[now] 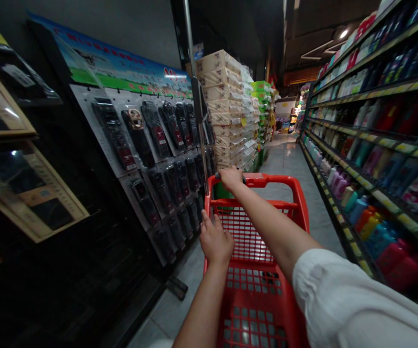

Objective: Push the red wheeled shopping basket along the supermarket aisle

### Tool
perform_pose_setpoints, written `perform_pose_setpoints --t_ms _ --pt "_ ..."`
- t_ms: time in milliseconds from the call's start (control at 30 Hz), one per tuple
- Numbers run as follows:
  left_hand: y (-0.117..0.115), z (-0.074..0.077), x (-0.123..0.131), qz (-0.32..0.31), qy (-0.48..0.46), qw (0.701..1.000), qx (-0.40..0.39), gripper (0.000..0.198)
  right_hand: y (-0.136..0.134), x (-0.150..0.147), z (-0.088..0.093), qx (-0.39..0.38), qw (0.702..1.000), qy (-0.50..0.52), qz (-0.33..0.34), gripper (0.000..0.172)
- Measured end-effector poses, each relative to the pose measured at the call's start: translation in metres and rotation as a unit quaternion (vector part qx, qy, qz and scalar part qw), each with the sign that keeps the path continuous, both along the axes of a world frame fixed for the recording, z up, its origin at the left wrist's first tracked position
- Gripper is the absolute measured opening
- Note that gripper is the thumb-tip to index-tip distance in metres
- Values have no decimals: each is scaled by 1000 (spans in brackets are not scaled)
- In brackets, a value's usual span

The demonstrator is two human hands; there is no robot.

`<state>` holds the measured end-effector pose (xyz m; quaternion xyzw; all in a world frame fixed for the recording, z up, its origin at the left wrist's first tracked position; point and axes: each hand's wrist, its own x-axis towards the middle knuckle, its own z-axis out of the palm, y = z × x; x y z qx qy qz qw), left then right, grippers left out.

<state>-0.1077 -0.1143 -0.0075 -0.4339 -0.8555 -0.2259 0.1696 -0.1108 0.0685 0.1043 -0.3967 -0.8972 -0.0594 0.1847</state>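
Observation:
A red plastic shopping cart with grid-patterned panels stands directly before me. My right hand reaches across from the right and is closed round the left part of its top handle bar. Lower down, my left hand is at the cart's left side, fingers stretched and spread, holding nothing. Whether its palm touches the cart's rim is hidden. A thin metal pole with a dark sleeve rises at the cart's front left corner; I cannot tell what its lower end rests on.
On the left hangs a display board with rows of packaged belts; its dark foot juts onto the floor. Framed boxes hang nearer. Stacked wrapped packs stand ahead. Shelves of bottles line the right of the tiled aisle.

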Motion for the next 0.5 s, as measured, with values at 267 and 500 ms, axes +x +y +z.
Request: perform_pose_setpoints --t_ms 267,500 --pt "-1 5 3 6 -18 1000 -11 61 14 -15 -18 22 978 5 208 48" --pt "-1 7 4 8 -26 999 -19 60 -2 -13 -51 -39 937 139 318 53"
